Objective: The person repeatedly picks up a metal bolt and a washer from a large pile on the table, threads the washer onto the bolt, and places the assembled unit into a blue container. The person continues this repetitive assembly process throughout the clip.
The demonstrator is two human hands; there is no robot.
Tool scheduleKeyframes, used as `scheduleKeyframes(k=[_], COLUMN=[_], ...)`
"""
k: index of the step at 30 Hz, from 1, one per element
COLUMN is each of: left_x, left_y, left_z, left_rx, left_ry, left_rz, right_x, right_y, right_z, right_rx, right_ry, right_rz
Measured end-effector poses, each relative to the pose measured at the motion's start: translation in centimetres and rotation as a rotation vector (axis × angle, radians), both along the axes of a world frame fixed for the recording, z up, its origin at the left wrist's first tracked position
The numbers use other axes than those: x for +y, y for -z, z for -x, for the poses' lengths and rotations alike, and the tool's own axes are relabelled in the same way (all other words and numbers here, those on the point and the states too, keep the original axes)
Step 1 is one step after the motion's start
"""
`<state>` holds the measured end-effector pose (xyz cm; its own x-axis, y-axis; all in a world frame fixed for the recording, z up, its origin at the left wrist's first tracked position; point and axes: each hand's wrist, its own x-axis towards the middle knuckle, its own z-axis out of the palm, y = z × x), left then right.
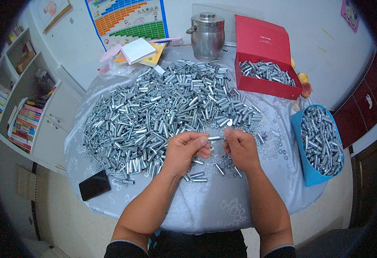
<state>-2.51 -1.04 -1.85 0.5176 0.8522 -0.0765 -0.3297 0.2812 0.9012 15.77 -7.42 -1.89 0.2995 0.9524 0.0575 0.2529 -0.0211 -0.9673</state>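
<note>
Steel sleeve [214, 138], small, stiff, slick, light: my left hand [187, 150] and right hand [240, 148] each pinch one end between fingertips.

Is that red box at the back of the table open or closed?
Open. The red box has its lid standing up behind it, and small metal tubes lie in plain view inside its tray.

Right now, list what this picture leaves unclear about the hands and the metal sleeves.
- Head view: the metal sleeve held between the left hand and right hand is mostly covered by fingers, so its ends are hidden.
- The small rings on the tablecloth are too small to identify.
- The blue bin hides its lower contents.
</note>
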Motion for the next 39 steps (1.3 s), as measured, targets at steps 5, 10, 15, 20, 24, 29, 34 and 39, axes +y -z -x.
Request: scheduleKeyframes(k=[5,10,15,20,24,29,34,39], left_x=[0.2,0.2,0.3,0.2,0.2,0.1,0.1,0.1], left_y=[0.1,0.0,0.1,0.1,0.0,-0.1,0.1,0.0], left_z=[0.0,0.0,-0.1,-0.1,-0.2,-0.2,-0.1,-0.2], left_rx=[0.017,0.02,-0.006,0.019,0.005,0.005,0.01,0.009], left_ry=[-0.029,-0.034,-0.034,-0.055,-0.048,-0.05,-0.054,-0.054], left_rz=[0.032,0.039,0.045,0.046,0.05,0.053,0.036,0.033], right_x=[0.0,-0.2,0.0,0.0,0.1,-0.2,-0.2,-0.1], right_y=[-2.0,-1.1,-1.3,-0.6,-0.6,-1.1,-1.0,-1.0], right_z=[1.4,-0.1,1.0,0.4,1.0,0.2,0.7,0.5], right_rx=[0.158,-0.093,0.127,0.004,0.099,0.018,0.046,0.098], right_ry=[0.066,-0.087,0.015,-0.026,-0.022,-0.08,-0.094,-0.079], right_rz=[-0.161,0.028,-0.084,-0.015,-0.108,0.11,-0.053,-0.015])
